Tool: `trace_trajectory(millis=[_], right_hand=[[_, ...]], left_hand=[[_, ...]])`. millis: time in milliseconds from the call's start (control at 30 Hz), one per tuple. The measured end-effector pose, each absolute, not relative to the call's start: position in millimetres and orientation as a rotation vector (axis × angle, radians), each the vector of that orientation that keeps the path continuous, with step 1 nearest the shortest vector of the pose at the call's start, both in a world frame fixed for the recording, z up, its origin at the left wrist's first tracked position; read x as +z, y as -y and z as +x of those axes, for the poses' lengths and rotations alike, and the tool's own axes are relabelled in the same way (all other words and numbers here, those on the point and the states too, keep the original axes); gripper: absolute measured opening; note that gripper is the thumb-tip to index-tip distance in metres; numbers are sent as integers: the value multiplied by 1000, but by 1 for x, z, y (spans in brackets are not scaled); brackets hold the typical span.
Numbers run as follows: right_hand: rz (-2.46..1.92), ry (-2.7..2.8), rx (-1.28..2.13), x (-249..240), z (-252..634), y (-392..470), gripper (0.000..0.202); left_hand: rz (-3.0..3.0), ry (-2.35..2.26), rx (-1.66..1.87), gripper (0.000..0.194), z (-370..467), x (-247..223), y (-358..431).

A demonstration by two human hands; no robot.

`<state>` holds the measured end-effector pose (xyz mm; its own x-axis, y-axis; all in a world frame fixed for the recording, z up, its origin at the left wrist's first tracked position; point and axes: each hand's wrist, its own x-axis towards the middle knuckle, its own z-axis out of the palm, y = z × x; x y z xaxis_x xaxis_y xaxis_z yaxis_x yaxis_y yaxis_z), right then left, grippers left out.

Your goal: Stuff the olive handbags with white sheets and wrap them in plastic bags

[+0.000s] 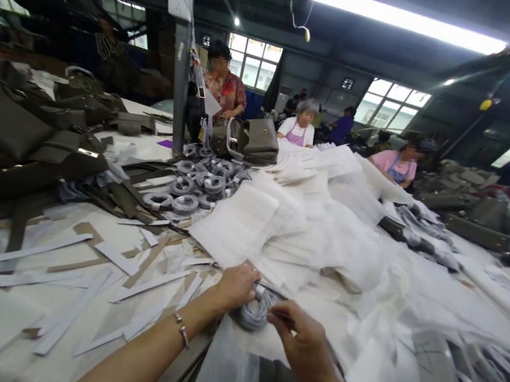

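The left hand [238, 288] holds a grey coil [254, 316]; the right hand [301, 336] pinches narrowly at its edge, on what I cannot tell. Bundling seems underway, calling for a steady hold.

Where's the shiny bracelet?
In the head view, the bracelet is low, left of centre, on the left wrist, below the left hand and grey coil.

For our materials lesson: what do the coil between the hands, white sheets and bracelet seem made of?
Coil: perhaps plastic-covered strap, greyish with shiny streaks; core unclear.
Sheets: likely foam or soft paper, matte, without glare.
Bracelet: probably polished metal, glinting.
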<state>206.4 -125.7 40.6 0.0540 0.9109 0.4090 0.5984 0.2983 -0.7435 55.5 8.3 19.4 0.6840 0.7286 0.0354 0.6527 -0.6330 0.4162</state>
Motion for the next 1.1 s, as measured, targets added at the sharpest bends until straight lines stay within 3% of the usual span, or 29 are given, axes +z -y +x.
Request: trace_trajectory(millis=[300, 567, 933, 1100], right_hand=[[-1315, 2144, 82, 38, 199, 124, 29], [-1070, 2195, -225, 75, 189, 136, 21], [-1300, 2122, -360, 57, 197, 103, 14], [-1342, 2125, -187, 49, 206, 76, 17]], left_hand=[[2475, -1111, 365, 29, 50, 31, -8], [2398, -1130, 480, 30, 43, 41, 7], [2377, -1131, 516, 26, 42, 60, 25], [2361, -1124, 577, 31, 40, 53, 24]])
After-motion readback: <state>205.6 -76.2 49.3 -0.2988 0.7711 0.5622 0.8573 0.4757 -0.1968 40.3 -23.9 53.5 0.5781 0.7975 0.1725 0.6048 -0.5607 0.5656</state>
